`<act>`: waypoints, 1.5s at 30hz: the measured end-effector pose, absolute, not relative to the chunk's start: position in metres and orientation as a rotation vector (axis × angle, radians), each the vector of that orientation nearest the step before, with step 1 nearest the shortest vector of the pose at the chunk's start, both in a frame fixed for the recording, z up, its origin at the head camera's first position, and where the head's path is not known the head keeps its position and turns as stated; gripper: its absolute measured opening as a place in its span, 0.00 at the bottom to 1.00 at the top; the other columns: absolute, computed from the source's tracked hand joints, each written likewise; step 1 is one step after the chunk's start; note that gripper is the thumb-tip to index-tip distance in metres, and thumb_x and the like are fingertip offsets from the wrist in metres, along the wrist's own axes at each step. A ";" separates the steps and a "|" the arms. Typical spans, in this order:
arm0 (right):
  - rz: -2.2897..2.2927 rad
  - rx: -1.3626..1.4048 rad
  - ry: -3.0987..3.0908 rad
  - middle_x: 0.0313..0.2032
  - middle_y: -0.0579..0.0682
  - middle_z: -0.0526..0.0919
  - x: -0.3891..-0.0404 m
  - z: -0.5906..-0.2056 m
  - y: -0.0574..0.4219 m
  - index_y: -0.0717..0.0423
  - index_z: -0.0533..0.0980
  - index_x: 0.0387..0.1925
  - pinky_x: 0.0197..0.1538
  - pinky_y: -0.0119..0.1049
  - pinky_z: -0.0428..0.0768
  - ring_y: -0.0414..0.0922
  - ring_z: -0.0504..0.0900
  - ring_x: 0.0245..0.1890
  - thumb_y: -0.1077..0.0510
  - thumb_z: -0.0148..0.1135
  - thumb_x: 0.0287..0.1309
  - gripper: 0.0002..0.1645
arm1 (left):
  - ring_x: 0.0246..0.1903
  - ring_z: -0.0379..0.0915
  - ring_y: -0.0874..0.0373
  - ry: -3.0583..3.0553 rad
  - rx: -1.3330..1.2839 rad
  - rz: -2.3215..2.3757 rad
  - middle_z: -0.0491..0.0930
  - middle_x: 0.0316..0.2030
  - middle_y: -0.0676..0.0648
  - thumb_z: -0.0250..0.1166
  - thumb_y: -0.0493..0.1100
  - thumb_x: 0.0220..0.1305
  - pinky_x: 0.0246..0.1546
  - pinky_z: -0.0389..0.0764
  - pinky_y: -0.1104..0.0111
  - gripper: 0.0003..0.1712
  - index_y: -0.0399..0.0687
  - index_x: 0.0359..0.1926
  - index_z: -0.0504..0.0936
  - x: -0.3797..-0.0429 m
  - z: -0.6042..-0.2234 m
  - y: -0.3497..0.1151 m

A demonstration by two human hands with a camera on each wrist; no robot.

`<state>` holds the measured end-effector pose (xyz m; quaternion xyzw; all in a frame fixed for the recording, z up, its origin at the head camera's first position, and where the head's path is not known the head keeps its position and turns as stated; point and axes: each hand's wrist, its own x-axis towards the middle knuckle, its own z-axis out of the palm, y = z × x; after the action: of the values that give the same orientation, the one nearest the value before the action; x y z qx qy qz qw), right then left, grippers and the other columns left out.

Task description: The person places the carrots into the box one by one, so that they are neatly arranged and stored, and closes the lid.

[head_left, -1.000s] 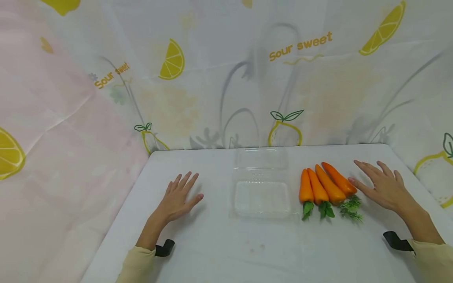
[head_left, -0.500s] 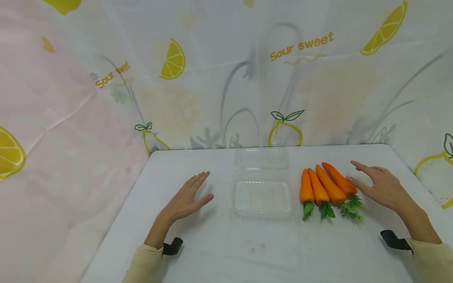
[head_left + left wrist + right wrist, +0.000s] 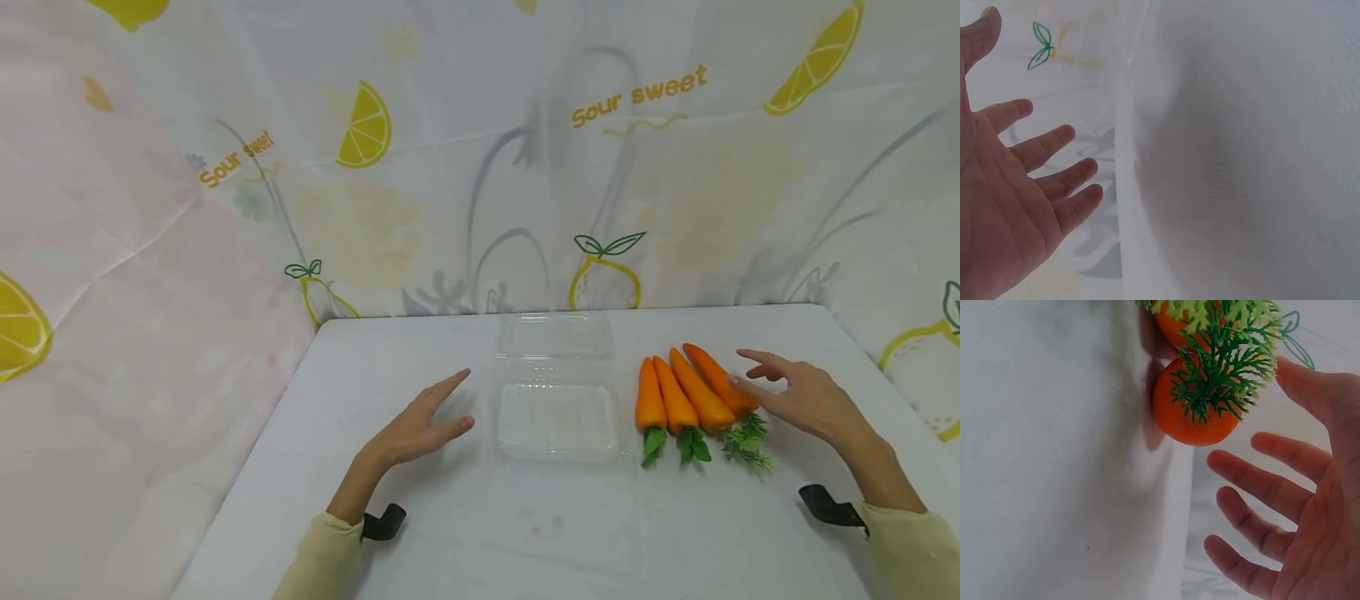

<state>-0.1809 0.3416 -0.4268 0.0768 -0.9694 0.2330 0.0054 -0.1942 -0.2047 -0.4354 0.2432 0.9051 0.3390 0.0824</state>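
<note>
A clear plastic clamshell box (image 3: 555, 457) lies with its lid (image 3: 553, 337) folded back in the middle of the table. Several orange carrots (image 3: 699, 392) with green tops lie side by side to its right. My left hand (image 3: 412, 429) hovers just left of the box, fingers extended and thumb apart; in the left wrist view the palm (image 3: 1004, 206) holds nothing. Beside the rightmost carrot (image 3: 1194, 415) is my right hand (image 3: 810, 400), fingers slightly bent and thumb near the carrot. Whether the thumb touches it, I cannot tell.
The white table (image 3: 570, 550) ends at the back against a cloth backdrop (image 3: 435, 208) printed with lemons. A black wrist mount (image 3: 384, 522) sits on the left wrist, and another black mount (image 3: 828, 506) on the right.
My left hand has moved right, closer to the box, and turned more on its side. The right hand has shifted slightly left and its fingers bend more. Box and carrots stay put.
</note>
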 end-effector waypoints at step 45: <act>0.754 0.217 -3.144 0.42 0.67 0.84 -0.181 -0.431 0.344 0.66 0.74 0.59 0.39 0.57 0.79 0.67 0.79 0.44 0.36 0.61 0.62 0.40 | 0.72 0.52 0.53 2.582 0.820 0.970 0.61 0.72 0.47 0.58 0.65 0.68 0.68 0.56 0.49 0.46 0.57 0.78 0.50 -0.194 -0.448 -0.181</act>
<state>-0.1809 0.3443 -0.4308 0.0669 -0.9691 0.2324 -0.0493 -0.1938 -0.1807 -0.4481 0.2826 0.8895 0.3341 0.1317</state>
